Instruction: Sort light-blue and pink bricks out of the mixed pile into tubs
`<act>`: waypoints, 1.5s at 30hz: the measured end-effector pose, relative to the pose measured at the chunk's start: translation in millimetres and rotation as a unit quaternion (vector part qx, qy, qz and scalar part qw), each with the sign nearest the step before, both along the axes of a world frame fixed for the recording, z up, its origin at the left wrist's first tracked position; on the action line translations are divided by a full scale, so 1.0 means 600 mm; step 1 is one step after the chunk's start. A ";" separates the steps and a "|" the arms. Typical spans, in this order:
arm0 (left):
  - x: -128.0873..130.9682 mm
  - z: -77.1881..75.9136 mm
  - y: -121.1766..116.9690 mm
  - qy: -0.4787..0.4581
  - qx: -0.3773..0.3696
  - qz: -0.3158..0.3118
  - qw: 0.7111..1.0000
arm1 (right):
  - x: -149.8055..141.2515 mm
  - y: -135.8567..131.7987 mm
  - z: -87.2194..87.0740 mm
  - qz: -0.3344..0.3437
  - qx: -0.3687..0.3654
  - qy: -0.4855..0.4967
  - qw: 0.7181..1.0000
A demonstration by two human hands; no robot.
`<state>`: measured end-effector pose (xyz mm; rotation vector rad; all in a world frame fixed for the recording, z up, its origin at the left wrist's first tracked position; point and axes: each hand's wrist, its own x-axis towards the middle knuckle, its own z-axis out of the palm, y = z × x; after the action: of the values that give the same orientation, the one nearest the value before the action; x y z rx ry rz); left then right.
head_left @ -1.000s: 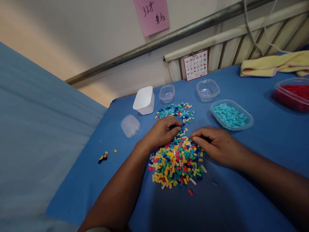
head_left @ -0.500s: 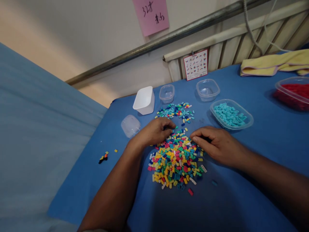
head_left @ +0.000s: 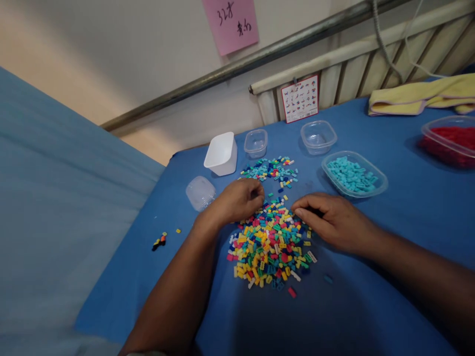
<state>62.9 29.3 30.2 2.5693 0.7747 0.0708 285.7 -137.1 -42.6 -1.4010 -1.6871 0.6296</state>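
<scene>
A pile of small toy building bricks [head_left: 267, 247] in many colours lies on the blue table, with a smaller, mostly turquoise and blue heap [head_left: 269, 169] behind it. My left hand [head_left: 245, 199] rests at the pile's far left edge, its fingers curled inward; whatever they hold is hidden. At the pile's right edge, my right hand [head_left: 328, 217] has thumb and forefinger tips pinched together, and I cannot make out what is between them. Beyond that hand stands a clear tub [head_left: 382, 187] of turquoise bricks.
Behind the heaps stand a white container [head_left: 221, 153] and two clear tubs [head_left: 256, 143] [head_left: 318, 137]. A clear lid-like piece [head_left: 201, 193] lies left. Far right are a tub of red bricks [head_left: 454, 141] and a yellow cloth [head_left: 419, 96]. A few dark and yellow bricks [head_left: 159, 242] lie apart at left.
My left fingers, stretched over the bricks before, have curled in toward the thumb and drawn slightly left. My right hand stays almost still in its pinch.
</scene>
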 end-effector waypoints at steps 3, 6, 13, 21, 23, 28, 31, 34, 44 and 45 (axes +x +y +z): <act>-0.003 0.000 0.003 -0.041 -0.014 0.026 0.999 | -0.001 0.002 0.002 0.007 0.007 0.005 1.000; -0.005 -0.005 0.007 -0.028 -0.004 -0.002 1.000 | -0.001 0.002 0.003 0.007 0.012 0.012 1.000; 0.005 -0.005 -0.002 0.051 0.075 -0.097 0.991 | -0.001 0.003 0.001 0.012 0.012 0.017 1.000; 0.032 0.031 -0.026 -0.048 -0.011 0.011 0.999 | -0.003 0.012 0.009 0.019 0.023 0.036 0.999; 0.058 0.039 -0.031 -0.079 -0.020 0.005 0.997 | -0.004 0.014 0.010 0.015 0.026 0.029 0.999; 0.167 0.040 -0.044 -0.137 0.017 -0.051 0.989 | -0.003 0.015 0.011 0.003 0.032 0.033 0.999; 0.237 0.028 -0.050 -0.148 0.042 -0.098 0.983 | -0.002 0.014 0.013 0.008 0.023 0.031 0.999; 0.273 0.020 -0.043 -0.163 0.051 -0.131 0.976 | -0.003 0.013 0.014 0.008 0.014 0.039 0.999; 0.129 0.005 0.052 -0.094 0.102 -0.034 0.990 | -0.005 0.013 0.009 0.016 0.019 0.044 0.999; 0.116 -0.004 0.051 -0.084 0.108 -0.044 0.990 | -0.005 0.013 0.008 0.016 0.018 0.045 0.999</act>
<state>132.6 60.1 28.0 2.7531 0.6180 0.3573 282.8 -129.3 -37.8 -1.3045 -1.6449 0.6676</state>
